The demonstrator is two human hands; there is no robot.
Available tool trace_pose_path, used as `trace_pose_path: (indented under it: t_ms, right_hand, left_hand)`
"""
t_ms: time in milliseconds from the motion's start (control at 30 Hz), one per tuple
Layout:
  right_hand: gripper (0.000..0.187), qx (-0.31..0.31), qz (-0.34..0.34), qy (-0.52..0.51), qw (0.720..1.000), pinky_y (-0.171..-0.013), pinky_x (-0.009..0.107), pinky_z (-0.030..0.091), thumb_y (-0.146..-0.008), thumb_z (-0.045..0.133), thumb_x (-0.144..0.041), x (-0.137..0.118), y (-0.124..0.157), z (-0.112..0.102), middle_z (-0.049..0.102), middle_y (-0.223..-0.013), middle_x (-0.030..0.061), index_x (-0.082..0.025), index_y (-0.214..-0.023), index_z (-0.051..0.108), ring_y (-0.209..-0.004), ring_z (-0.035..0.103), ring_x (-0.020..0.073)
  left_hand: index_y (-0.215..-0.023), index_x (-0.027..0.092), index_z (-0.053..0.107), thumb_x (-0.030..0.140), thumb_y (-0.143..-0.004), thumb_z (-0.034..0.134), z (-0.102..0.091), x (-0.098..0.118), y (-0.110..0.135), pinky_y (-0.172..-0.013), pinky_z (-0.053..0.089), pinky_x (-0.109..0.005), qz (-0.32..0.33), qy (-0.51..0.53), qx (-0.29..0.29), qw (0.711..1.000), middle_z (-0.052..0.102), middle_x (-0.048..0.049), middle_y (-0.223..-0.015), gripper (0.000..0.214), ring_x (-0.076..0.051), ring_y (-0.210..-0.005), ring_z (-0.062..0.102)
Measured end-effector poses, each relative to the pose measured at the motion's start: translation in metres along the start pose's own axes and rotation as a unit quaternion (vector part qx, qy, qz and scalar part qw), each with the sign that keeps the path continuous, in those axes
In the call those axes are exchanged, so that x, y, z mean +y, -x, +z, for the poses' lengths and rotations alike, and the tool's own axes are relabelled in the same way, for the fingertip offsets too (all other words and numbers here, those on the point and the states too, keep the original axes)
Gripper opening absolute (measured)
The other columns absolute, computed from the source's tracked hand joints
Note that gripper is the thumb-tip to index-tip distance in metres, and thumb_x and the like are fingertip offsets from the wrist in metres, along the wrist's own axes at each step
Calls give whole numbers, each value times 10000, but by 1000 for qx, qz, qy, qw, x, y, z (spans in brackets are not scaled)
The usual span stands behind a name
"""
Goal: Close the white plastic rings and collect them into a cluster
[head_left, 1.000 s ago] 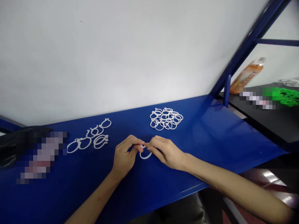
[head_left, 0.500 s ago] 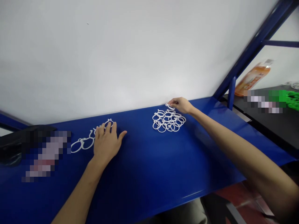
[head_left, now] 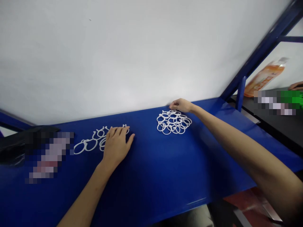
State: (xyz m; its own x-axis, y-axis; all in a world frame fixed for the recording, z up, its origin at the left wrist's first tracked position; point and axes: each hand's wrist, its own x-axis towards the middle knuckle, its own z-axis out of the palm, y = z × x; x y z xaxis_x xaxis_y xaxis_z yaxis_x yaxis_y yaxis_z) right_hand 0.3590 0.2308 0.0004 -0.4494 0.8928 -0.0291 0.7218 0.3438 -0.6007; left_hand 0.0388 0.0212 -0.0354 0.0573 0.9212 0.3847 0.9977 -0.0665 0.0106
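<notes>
My left hand (head_left: 117,143) lies flat and open, fingers spread, over a loose group of white plastic rings (head_left: 91,145) with small knobs at their ends. Some of those rings are partly hidden under the fingers. At the back edge of the blue table, my right hand (head_left: 181,105) is closed in a pinch on a white ring at the far side of a pile of white rings (head_left: 174,122). The fingers cover most of the contact there. Rings in this pile overlap each other closely.
The blue table (head_left: 151,170) meets a white wall (head_left: 132,56). A black bag (head_left: 11,146) lies at the left. Beyond the blue frame at right, an orange-labelled bottle (head_left: 266,77) and another person's hand (head_left: 297,85) show by a dark surface.
My right hand has lowered its white ring onto the back of the pile. My left hand has slid right over its rings, uncovering more at its left. Another person's hand has appeared at far right.
</notes>
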Motion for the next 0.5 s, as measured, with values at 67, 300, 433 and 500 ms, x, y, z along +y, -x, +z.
trace_pose_path:
  t_ms: [67, 300, 433, 500]
  right_hand:
    - [218, 21, 8, 18, 1000, -745, 316, 493, -864, 611, -310, 0, 1, 1, 754, -836, 73, -156, -883, 764, -785, 669, 210]
    - [265, 190, -30, 72, 979, -951, 397, 436, -936, 504, -267, -22, 26, 9, 708, -1099, 124, -150, -1044, 715, -1053, 611, 263]
    - [224, 231, -145, 20, 962, -932, 392, 449, -974, 507, -319, -68, 77, 37, 712, -1027, 80, -189, -994, 688, -1002, 610, 235]
    - [214, 143, -157, -58, 975, -848, 336, 478, -984, 520, -346, -93, 105, 60, 717, -998, 55, -201, -987, 677, -916, 640, 193]
  left_hand:
    - [-1229, 103, 642, 434, -953, 497, 1, 1, 2, -1053, 408, -504, -14, -10, 0, 1000, 677, -155, -1186, 455, -347, -1178, 526]
    - [-948, 157, 696, 311, -950, 528, 1, 4, 3, -903, 447, -453, 22, 3, 8, 1000, 699, -105, -962, 228, -313, -998, 560]
    - [-863, 186, 674, 267, -942, 562, -8, 18, 5, -850, 435, -420, 71, 47, 69, 994, 704, -64, -859, 159, -273, -913, 576]
    - [-863, 192, 670, 258, -942, 575, -17, 29, 9, -840, 430, -399, 103, 84, 123, 983, 712, -45, -835, 141, -242, -876, 588]
